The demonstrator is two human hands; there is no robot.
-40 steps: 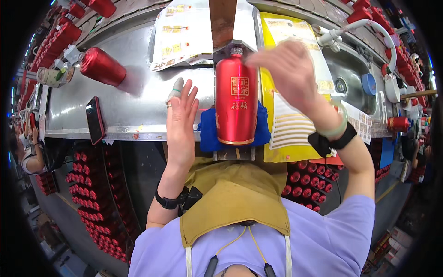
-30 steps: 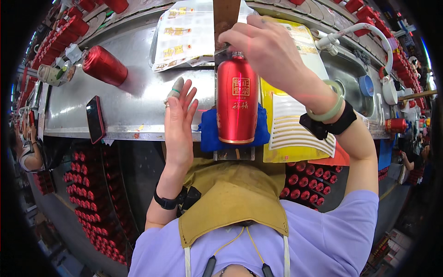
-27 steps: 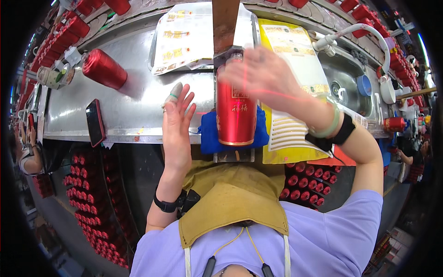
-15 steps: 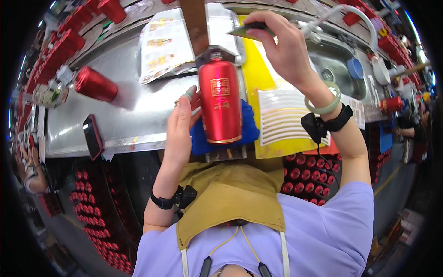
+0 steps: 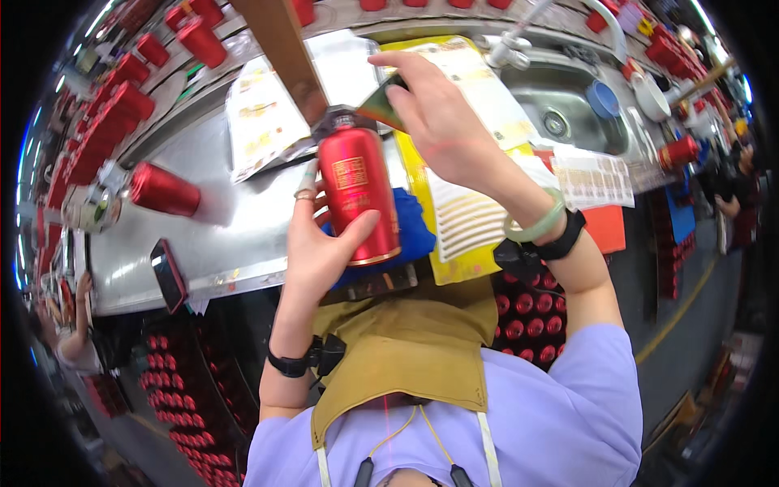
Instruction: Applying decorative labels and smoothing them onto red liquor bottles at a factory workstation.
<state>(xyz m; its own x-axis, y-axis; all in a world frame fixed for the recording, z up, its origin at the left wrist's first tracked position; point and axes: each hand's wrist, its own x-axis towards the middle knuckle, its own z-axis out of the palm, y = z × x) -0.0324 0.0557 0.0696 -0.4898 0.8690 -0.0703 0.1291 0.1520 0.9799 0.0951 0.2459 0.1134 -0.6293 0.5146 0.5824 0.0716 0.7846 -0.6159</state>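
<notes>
Left hand point(image 5: 316, 253) clasps the red bottle point(image 5: 359, 195), right hand point(image 5: 442, 122) grips a flat green piece point(image 5: 381, 106)!
Far left, a second bottle point(image 5: 164, 190) on the metal worktop point(image 5: 239, 231), a phone point(image 5: 168, 274) at the near edge; just left of centre, the red bottle, thumb across its front, green piece beside its neck; blue cloth point(image 5: 416, 223) next, then a striped white sheet point(image 5: 464, 213), and the sink point(image 5: 527, 88) upper right.

Red bottle point(image 5: 355, 191) on its side, a flat green tool point(image 5: 383, 109) by its neck
Glossy, with gold markings facing up and a gold-rimmed base, the bottle rests on blue cloth point(image 5: 415, 225) at the metal counter's point(image 5: 223, 256) near edge, neck toward the far edge.
</notes>
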